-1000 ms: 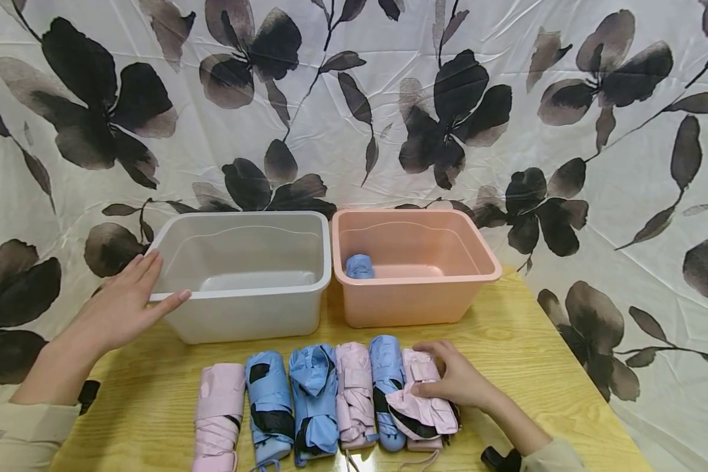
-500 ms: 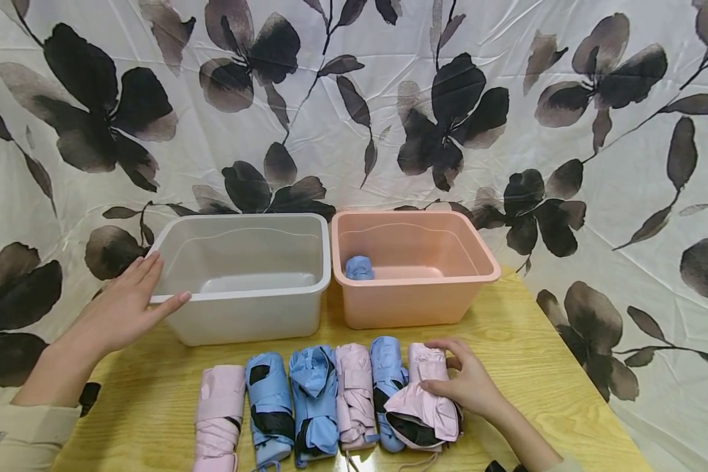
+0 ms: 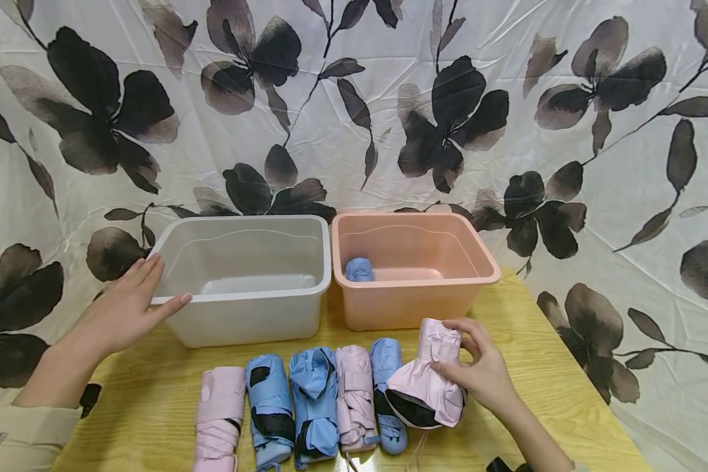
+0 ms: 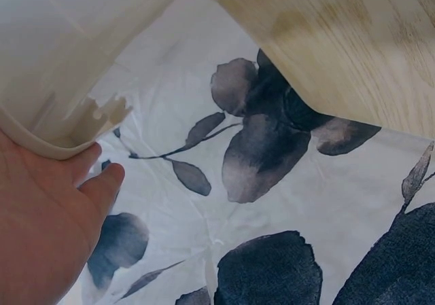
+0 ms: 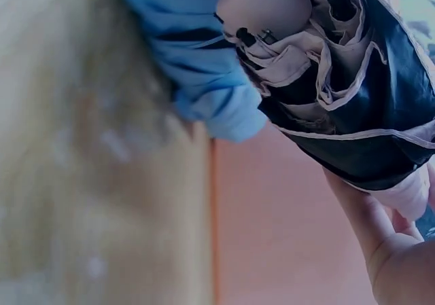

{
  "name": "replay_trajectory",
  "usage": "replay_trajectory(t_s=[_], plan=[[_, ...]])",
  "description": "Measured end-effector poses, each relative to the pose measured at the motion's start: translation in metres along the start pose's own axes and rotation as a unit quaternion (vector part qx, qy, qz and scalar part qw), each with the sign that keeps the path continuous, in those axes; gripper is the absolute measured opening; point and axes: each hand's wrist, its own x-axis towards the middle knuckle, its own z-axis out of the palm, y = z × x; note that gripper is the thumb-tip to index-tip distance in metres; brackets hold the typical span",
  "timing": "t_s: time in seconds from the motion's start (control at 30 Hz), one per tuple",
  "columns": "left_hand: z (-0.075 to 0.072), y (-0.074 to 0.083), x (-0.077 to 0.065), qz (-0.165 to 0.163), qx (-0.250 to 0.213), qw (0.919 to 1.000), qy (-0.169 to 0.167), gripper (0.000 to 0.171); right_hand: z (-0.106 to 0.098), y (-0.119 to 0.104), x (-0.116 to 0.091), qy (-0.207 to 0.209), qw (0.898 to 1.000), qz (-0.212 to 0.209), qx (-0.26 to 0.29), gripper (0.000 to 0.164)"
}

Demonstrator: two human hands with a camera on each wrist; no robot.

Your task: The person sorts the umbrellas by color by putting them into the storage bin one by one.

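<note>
My right hand (image 3: 480, 364) grips a pink folded umbrella (image 3: 433, 387), thumb on the near side and fingers at the far side. Its loose canopy flares at the lower end and shows a black lining. From the right wrist, the open end of this umbrella (image 5: 340, 81) shows its handle end and rib tips. My left hand (image 3: 120, 305) rests with straight fingers on the left rim of the grey bin (image 3: 248, 321). Left of the held umbrella lie a blue umbrella (image 3: 386, 367) and a pink umbrella (image 3: 355, 393).
Further left on the wooden table (image 3: 525, 367) lie two more blue umbrellas (image 3: 269, 406) and a pink one (image 3: 219, 413). Behind the row, the pink bin (image 3: 413, 305) stands beside the grey one. A blue rolled umbrella (image 3: 360, 269) is inside it. Floral cloth (image 3: 354, 98) hangs behind.
My right hand has lifted the pink umbrella and moved it slightly away from me, toward the pink bin. My left hand has stayed at the grey bin's rim.
</note>
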Motion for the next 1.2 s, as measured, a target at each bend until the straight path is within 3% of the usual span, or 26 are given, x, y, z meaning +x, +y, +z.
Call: replay_trajectory(t_s=[0.23, 0.5, 0.83, 1.2], plan=[[0.0, 0.0, 0.0, 0.002, -0.001, 1.0, -0.001, 0.096, 0.011, -0.021, 0.012, 0.05, 0.996, -0.033, 0.063, 0.07], [0.001, -0.001, -0.001, -0.004, -0.003, 1.0, -0.007, 0.096, 0.033, -0.036, 0.038, 0.095, 0.981, -0.11, 0.126, 0.071], [-0.001, -0.001, 0.0, -0.001, -0.002, 1.0, 0.002, 0.096, 0.066, -0.063, 0.079, 0.079, 0.968, -0.174, 0.162, 0.07], [-0.003, 0.0, -0.001, -0.005, -0.007, 1.0, -0.003, 0.098, 0.111, -0.093, 0.128, 0.049, 0.963, -0.219, 0.152, 0.066]])
